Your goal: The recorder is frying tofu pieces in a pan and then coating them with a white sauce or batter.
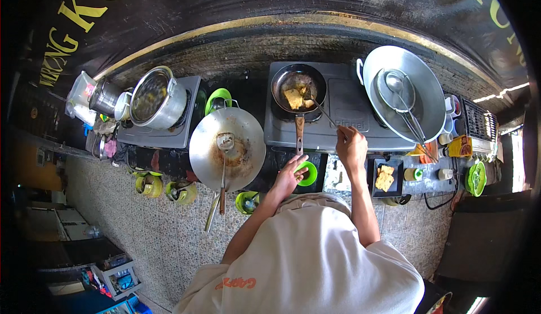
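My right hand (352, 145) grips the thin handle of a metal cooking utensil (327, 114), whose far end reaches into a small dark frying pan (282, 81). Golden-brown fried pieces (293, 98) lie in that pan. Its wooden handle (299, 132) points toward me. My left hand (288, 178) is just below the handle's end, fingers apart. It overlaps the rim of a small green bowl (312, 175); whether it touches the bowl is unclear. Right of my right forearm, a dark square plate (377, 190) bears more fried pieces (384, 178).
Left of the pan is a large wok (203, 145) with a metal ladle or turner (225, 142) in it. A lidded pot (169, 111) sits on the left stove (131, 138). At right, a deep metal pan (427, 73) holds a strainer (395, 92). Gas cylinders (148, 185) stand below.
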Action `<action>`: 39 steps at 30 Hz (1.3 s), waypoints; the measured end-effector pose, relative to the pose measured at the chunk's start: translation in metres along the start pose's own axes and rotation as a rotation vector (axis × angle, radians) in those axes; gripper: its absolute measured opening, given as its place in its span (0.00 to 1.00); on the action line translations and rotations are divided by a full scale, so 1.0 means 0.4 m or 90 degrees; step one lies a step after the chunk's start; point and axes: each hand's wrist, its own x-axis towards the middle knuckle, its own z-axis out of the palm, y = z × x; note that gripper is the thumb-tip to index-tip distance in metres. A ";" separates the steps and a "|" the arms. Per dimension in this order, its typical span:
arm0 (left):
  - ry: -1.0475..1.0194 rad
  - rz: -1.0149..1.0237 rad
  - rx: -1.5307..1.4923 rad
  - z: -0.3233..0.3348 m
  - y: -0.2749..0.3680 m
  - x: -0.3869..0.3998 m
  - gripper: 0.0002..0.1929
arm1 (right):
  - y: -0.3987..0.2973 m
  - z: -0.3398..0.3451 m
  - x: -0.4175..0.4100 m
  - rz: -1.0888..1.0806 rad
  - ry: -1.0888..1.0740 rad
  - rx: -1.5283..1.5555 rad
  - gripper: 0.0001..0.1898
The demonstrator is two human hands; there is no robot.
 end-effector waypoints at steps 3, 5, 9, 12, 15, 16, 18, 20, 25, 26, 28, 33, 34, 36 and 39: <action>0.005 -0.017 -0.039 0.002 0.002 0.002 0.29 | 0.011 0.011 0.003 0.003 0.003 -0.015 0.09; 0.015 -0.044 -0.106 0.007 0.004 0.000 0.30 | 0.013 0.009 0.002 0.009 0.005 -0.022 0.09; 0.003 0.002 -0.004 -0.014 -0.005 0.006 0.30 | 0.010 -0.008 0.003 0.024 0.000 0.004 0.09; -0.002 0.015 0.022 -0.015 -0.011 0.006 0.31 | -0.003 -0.034 -0.004 0.023 -0.007 0.025 0.08; -0.004 0.027 0.076 -0.009 -0.009 0.002 0.31 | -0.008 -0.033 -0.012 0.019 -0.011 0.017 0.08; 0.002 0.021 0.079 -0.005 -0.007 0.001 0.31 | -0.006 -0.031 -0.014 0.022 -0.012 0.008 0.08; 0.003 0.012 0.073 0.004 -0.004 -0.002 0.31 | 0.000 -0.033 -0.012 0.018 -0.007 0.012 0.08; 0.005 0.004 0.065 0.008 0.001 -0.006 0.31 | 0.000 -0.034 -0.011 0.012 -0.004 0.017 0.08; 0.002 0.024 0.079 -0.010 -0.011 0.001 0.31 | 0.000 -0.012 -0.004 0.047 -0.034 0.075 0.09; 0.002 0.025 0.080 -0.013 -0.016 0.003 0.31 | 0.003 -0.008 -0.008 0.047 -0.033 0.076 0.09; -0.011 0.049 0.085 -0.018 -0.023 0.002 0.30 | 0.003 -0.003 -0.020 0.053 -0.046 0.049 0.09; 0.006 0.033 0.094 -0.016 -0.012 0.005 0.30 | 0.000 -0.007 -0.029 0.056 -0.059 0.049 0.09; 0.002 0.015 0.079 -0.011 -0.007 0.004 0.30 | 0.001 -0.008 -0.031 0.065 -0.060 0.048 0.08; 0.004 -0.006 -0.005 -0.006 -0.005 -0.001 0.30 | 0.008 0.006 -0.030 0.052 -0.044 0.058 0.09; -0.002 0.009 0.017 -0.011 -0.015 0.000 0.30 | -0.004 0.013 -0.018 0.034 -0.027 0.085 0.09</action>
